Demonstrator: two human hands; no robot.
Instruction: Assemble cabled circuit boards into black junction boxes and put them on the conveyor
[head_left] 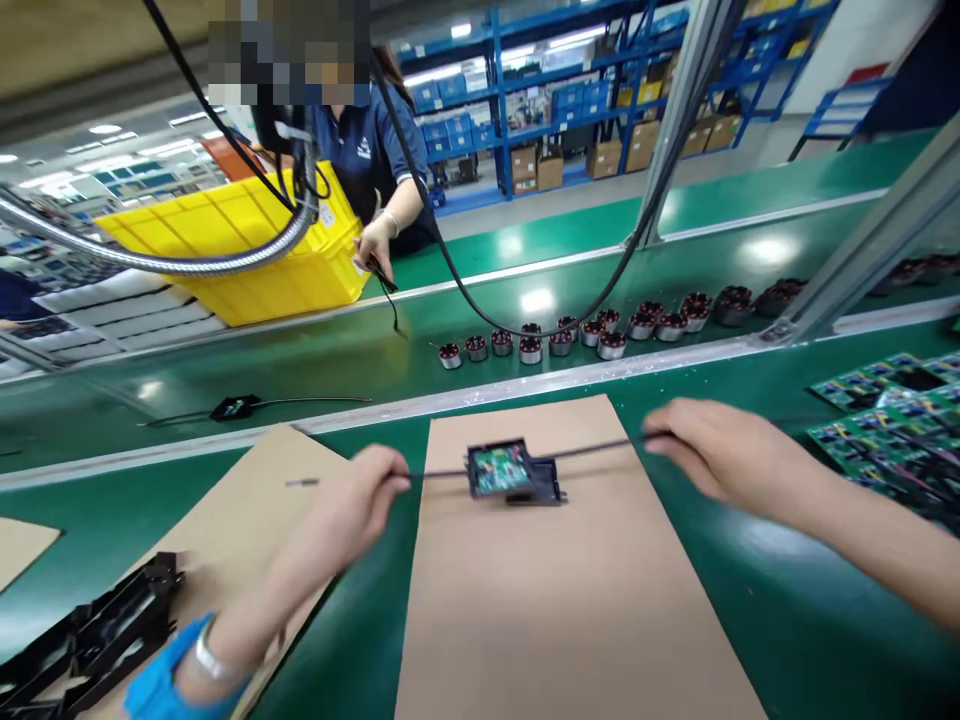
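Observation:
A black plastic housing with a green circuit board in it is over the cardboard sheet; whether it touches the sheet I cannot tell. Dark cables run out of it on both sides. My left hand pinches the left cable, its tip showing beyond the wrist side. On the other side, my right hand has its fingers closed on the right cable. Both cables look stretched nearly straight.
Black plastic housings lie at the lower left on a second cardboard sheet. Green circuit boards are at the right. Across the metal rail stand several motor stators, a cabled housing and a yellow bin. A co-worker's hand holds dark cables.

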